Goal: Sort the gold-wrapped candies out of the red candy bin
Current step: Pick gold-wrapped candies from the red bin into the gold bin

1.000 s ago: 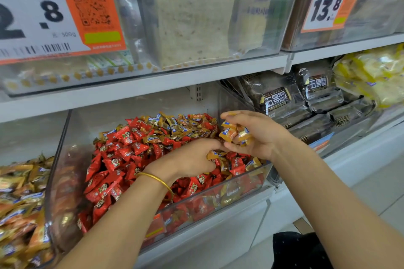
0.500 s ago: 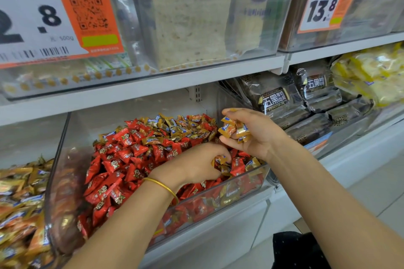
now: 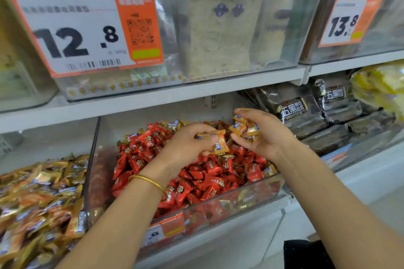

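Both forearms reach in from 6 o'clock over the clear red candy bin (image 3: 229, 197). The left hand (image 3: 185, 146), with a gold bangle (image 3: 150, 182) on the wrist, pinches one gold candy (image 3: 220, 143) between thumb and fingers (image 3: 205, 130), just above the red candies (image 3: 207, 172). The right hand (image 3: 262, 135), at 3 o'clock of it and almost touching, is cupped with fingers curled around a small bunch of gold candies (image 3: 246, 126). The shelf (image 3: 153, 100) edge runs close above both hands; the bin's front wall is low.
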Tool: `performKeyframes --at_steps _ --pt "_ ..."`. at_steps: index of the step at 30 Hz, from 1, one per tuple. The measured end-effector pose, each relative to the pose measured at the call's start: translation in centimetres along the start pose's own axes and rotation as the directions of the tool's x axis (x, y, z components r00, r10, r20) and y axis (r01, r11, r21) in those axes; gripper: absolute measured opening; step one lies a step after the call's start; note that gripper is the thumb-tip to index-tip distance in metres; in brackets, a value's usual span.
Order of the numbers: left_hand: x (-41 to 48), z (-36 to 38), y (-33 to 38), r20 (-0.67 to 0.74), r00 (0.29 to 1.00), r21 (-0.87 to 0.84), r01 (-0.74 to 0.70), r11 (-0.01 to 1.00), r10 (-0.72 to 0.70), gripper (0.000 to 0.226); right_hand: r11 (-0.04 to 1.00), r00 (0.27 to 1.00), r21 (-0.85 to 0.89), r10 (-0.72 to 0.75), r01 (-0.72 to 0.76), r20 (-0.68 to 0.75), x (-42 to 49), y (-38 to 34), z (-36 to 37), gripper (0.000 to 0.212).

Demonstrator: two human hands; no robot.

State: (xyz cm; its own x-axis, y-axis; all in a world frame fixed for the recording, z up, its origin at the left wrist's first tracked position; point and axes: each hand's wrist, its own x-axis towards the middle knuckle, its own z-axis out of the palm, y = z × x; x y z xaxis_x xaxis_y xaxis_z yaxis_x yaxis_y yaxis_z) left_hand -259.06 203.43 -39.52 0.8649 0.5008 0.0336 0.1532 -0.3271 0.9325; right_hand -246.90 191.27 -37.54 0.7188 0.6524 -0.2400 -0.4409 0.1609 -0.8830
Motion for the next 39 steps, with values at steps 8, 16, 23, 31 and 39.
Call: performKeyframes --at_steps 8,16,23,31,39 --pt "-5.9 -8.0 0.5 -0.131 0.990 -0.006 0.058 0.998 -0.059 0.004 0.981 0.960 -0.195 0.066 -0.013 0.271 -1.9 2.0 6.7 0.010" --pt "-14.6 -18.5 -1.9 -0.510 0.846 -0.038 0.157 0.987 -0.154 0.010 0.903 0.789 -0.381 0.082 0.200 0.609 -6.1 6.7 18.9 0.012" --pt "-16.9 -22.0 -4.9 -0.501 0.845 -0.004 0.216 0.976 -0.189 0.072 0.634 0.779 -0.705 0.250 0.317 0.575 -6.3 10.0 25.7 0.052" --pt "-14.5 -17.8 -3.5 -0.389 0.903 0.260 -0.081 0.962 0.181 0.049 0.861 0.869 -0.415 -0.059 0.294 0.492 -5.1 7.0 18.5 0.027" --pt "-6.7 -9.0 -1.1 -0.085 0.962 0.525 -0.179 0.832 0.261 0.036 0.785 0.969 -0.568 -0.207 0.248 0.138 0.2 2.7 7.8 0.027"
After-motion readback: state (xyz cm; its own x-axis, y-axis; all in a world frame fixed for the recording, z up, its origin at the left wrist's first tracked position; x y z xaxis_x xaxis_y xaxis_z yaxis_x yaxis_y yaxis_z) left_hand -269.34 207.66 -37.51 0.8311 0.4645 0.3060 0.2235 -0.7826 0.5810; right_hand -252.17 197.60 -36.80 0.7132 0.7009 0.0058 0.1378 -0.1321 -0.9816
